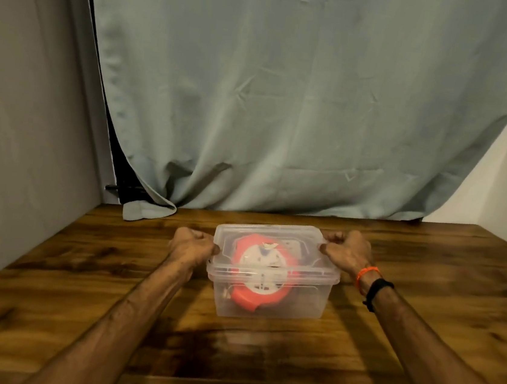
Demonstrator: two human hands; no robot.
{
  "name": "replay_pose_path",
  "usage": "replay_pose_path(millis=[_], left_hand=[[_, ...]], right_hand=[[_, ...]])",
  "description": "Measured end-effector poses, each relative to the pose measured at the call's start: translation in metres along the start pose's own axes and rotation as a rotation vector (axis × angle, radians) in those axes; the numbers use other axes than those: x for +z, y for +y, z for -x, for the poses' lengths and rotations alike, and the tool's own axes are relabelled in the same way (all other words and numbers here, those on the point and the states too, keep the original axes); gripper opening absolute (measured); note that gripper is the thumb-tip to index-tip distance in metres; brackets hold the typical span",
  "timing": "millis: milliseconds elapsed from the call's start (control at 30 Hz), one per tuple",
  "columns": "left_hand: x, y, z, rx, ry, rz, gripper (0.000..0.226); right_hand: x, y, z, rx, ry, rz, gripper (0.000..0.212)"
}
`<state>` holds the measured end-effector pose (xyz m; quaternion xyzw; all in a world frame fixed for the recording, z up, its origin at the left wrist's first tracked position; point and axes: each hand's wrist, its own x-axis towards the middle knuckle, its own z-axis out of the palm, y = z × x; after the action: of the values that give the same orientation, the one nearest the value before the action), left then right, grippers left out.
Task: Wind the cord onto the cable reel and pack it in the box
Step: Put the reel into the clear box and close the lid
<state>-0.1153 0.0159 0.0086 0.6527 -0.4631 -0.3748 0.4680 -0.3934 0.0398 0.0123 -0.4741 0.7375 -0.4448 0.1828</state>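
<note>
Clear plastic box (pixel 269 301): on the brown wooden table (pixel 77 282), its clear lid (pixel 268 234) on.
Red-and-white cable reel (pixel 260 274): inside, blurred — cord not discernible.
Left hand (pixel 190 246): curled, grips the lid's left edge.
Right hand (pixel 346 249): curled on the right edge — fingertips hidden.

Cord perhaps wound on the cable reel (pixel 260 273), blurred behind clear box (pixel 312 299) plastic.

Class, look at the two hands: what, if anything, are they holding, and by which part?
Both hold the clear box: the left hand grips its left rim, the right hand its right rim, at lid level.
</note>
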Motion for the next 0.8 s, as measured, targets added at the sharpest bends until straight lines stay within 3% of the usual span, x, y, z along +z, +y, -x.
replay_pose_path(millis=[233,367,467,600,667,800], left_hand=[[0.002,-0.007,0.003,-0.025,0.034,0.025,0.018],[0.006,-0.006,-0.001,-0.032,0.036,0.059,0.018],[0.015,-0.002,-0.001,-0.020,0.048,0.080,0.008],[0.025,-0.001,-0.001,-0.042,0.010,0.145,0.005],[0.029,-0.004,-0.005,-0.048,0.004,0.189,0.018],[0.032,-0.010,-0.008,-0.036,0.003,0.202,0.021]], right_hand=[[0.003,0.007,0.002,0.020,0.004,-0.060,0.009],[0.006,0.005,0.002,0.087,-0.007,-0.167,0.019],[0.009,0.002,-0.001,0.106,-0.131,-0.203,0.006],[0.012,-0.002,-0.003,0.091,-0.239,-0.286,0.018],[0.013,0.001,-0.004,0.090,-0.268,-0.277,0.015],[0.017,0.007,-0.003,0.091,-0.288,-0.271,0.028]])
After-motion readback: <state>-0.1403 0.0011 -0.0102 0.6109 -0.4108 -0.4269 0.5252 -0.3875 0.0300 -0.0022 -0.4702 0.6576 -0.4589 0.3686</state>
